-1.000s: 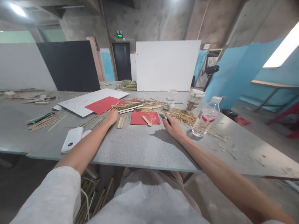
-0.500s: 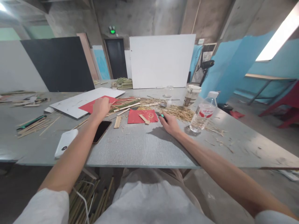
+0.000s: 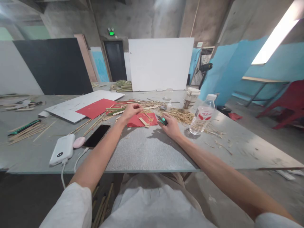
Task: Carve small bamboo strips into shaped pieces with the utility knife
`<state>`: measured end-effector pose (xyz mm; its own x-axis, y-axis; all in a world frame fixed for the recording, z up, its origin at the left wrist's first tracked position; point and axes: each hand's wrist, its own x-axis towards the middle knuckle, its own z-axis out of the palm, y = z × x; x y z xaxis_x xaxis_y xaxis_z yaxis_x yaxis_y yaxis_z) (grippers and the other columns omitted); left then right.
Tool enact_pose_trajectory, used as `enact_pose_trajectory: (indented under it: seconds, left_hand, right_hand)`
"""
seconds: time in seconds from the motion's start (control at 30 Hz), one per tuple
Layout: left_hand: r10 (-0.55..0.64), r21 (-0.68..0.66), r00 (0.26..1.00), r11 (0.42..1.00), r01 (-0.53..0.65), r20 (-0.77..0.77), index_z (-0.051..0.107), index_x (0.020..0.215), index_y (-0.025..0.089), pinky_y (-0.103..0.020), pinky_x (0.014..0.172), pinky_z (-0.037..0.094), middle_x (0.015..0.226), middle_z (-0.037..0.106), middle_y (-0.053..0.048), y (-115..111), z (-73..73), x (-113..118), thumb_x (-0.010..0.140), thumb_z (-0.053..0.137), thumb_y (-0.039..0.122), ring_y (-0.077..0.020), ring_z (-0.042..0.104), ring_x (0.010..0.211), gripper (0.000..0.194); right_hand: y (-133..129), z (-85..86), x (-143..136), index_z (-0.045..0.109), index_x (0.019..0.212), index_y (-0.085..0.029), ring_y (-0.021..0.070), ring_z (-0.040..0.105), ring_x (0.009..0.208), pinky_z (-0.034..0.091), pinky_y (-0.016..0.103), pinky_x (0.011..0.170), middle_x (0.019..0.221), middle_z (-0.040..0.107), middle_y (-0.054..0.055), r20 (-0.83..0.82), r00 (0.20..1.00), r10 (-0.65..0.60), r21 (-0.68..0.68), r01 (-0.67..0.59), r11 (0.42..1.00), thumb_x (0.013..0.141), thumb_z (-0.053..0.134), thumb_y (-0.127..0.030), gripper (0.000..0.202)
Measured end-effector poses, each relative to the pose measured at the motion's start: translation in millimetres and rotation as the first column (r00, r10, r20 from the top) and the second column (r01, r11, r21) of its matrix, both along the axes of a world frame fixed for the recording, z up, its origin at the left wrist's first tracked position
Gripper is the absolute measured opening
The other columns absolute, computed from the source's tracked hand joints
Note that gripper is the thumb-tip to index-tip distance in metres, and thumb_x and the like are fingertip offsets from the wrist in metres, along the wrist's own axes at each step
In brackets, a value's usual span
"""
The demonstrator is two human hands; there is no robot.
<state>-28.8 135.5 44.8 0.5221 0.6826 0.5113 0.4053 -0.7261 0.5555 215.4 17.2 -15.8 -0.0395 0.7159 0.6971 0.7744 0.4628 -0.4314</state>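
My left hand is closed in a pinch on a thin straw stalk, which slants down over a small red card. On that card lie a flat pale wooden strip and bits of straw. Just right of the card, my right hand is wrapped round a black and green craft knife, its tip pointing left towards the card. Behind my left hand, long straw stalks lie in a loose bundle; part of it is hidden by the hand.
A water bottle stands right of my right hand, near a straw heap and a lidded jar. To the left lie a phone, a white power bank with a cable, and a larger red sheet on a white board.
My left hand has moved right from the larger red sheet and straw bundle to above the small card, with a straw stalk in its fingers. My right hand stays by the card with the craft knife.
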Motion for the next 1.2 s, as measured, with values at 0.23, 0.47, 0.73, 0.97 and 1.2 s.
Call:
enact_pose_trajectory:
  seconds: [0.23, 0.47, 0.73, 0.97, 1.2]
  left_hand:
    - [0.022, 0.237, 0.98, 0.971, 0.027, -0.2, 0.073, 0.098, 0.015, -0.043, 0.101, 0.055, 0.108, 0.075, -0.012, -24, -36.3, 15, 0.101, 0.065, 0.019, -0.0252, 0.069, 0.109, 0.009]
    - [-0.014, 0.234, 0.897, 0.963, 0.13, -0.441, 0.066, 0.137, 0.019, -0.049, 0.098, 0.062, 0.139, 0.067, -0.013, -16, -60.5, 23, 0.104, 0.069, 0.038, -0.0269, 0.07, 0.117, 0.039]
    - [-0.026, 0.173, 0.842, 0.975, 0.14, -0.539, 0.067, 0.136, 0.018, -0.048, 0.097, 0.063, 0.137, 0.068, -0.013, -11, -59.9, 6, 0.104, 0.069, 0.038, -0.0264, 0.071, 0.115, 0.038]
    - [-0.038, 0.126, 0.836, 0.984, 0.128, -0.547, 0.068, 0.134, 0.019, -0.048, 0.098, 0.062, 0.136, 0.069, -0.012, -15, -58.8, 3, 0.105, 0.068, 0.038, -0.0258, 0.071, 0.115, 0.035]
    - [-0.096, 0.066, 0.837, 0.986, 0.156, -0.539, 0.066, 0.137, 0.018, -0.049, 0.097, 0.063, 0.137, 0.068, -0.013, -11, -64.6, 4, 0.104, 0.069, 0.038, -0.0267, 0.07, 0.116, 0.039]
  right_hand:
    - [2, -1.1, 4, 0.041, 0.072, -0.027, 0.0234, 0.052, 0.074, 0.039, 0.036, 0.071, 0.078, 0.052, 0.002, -0.052, 0.998, -0.019, 0.009, 0.02, 1.0, 0.096, 0.066, -0.041, 0.037]
    - [1, 1.1, 2, 0.04, 0.073, -0.027, 0.0228, 0.052, 0.074, 0.038, 0.036, 0.071, 0.078, 0.052, 0.002, -0.05, 0.999, -0.003, -0.03, 0.001, 1.0, 0.097, 0.062, -0.044, 0.036]
    - [3, 1.4, 3, 0.041, 0.074, -0.026, 0.0215, 0.05, 0.074, 0.037, 0.035, 0.071, 0.076, 0.051, 0.001, -0.062, 0.998, -0.005, -0.035, 0.002, 0.999, 0.096, 0.063, -0.043, 0.036]
    - [2, 1.6, 2, 0.042, 0.075, -0.026, 0.0211, 0.05, 0.075, 0.037, 0.035, 0.073, 0.077, 0.052, 0.001, -0.064, 0.998, 0.006, -0.032, -0.008, 0.999, 0.096, 0.064, -0.039, 0.033]
    - [3, 0.9, 4, 0.044, 0.075, -0.026, 0.0206, 0.05, 0.074, 0.037, 0.035, 0.072, 0.077, 0.053, 0.0, -0.074, 0.997, 0.01, -0.037, -0.013, 0.999, 0.096, 0.064, -0.039, 0.032]
